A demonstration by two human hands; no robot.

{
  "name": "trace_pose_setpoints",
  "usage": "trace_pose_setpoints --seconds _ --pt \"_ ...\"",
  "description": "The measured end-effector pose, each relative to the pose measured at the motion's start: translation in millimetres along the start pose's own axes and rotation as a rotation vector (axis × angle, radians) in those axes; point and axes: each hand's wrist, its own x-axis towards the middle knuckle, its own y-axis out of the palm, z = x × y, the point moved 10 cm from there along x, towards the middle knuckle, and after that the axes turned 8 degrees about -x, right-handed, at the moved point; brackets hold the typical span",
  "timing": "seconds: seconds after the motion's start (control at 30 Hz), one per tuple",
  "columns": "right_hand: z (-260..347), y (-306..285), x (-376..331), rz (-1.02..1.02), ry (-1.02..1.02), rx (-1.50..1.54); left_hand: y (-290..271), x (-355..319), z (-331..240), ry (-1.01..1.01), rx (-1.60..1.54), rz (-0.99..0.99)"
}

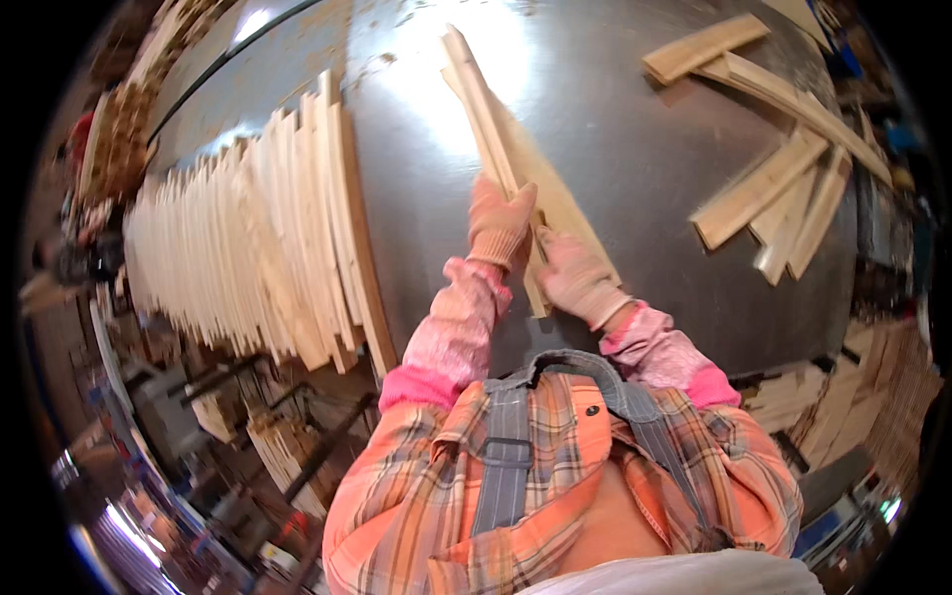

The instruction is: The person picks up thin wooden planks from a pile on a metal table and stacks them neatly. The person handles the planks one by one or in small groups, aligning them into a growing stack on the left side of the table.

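Observation:
A narrow, pale wooden strip slants over the grey metal tabletop in front of me. Lying beside and partly under it is a wider, thin wooden board. My left hand, in a light orange knit glove, is wrapped round the strip past its middle. On the near side, my gloved right hand is closed at the wider board, its fingertips against the strip's near part. A small dark spot shows by those fingertips; I cannot make out what it is. The undersides of both pieces are hidden.
A long row of pale wooden strips lies side by side on the left. Several loose boards overlap at the far right of the metal tabletop. More timber is stacked below the table's right edge. Sawdust and chips lie at the back left.

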Motion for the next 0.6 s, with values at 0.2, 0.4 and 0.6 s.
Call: trace_pose_setpoints --seconds 0.2,0.4,0.6 --pt "-36.0 -14.2 18.5 -0.051 0.255 -0.362 -55.6 23.6 15.3 0.054 0.106 0.029" --pt "33.1 34.6 31.1 0.143 0.072 -0.136 -174.2 5.6 53.5 0.175 0.307 -0.163" --pt "125.1 111.1 43.0 0.407 -0.003 0.452 -202.7 -0.5 63.3 0.317 0.422 -0.216"
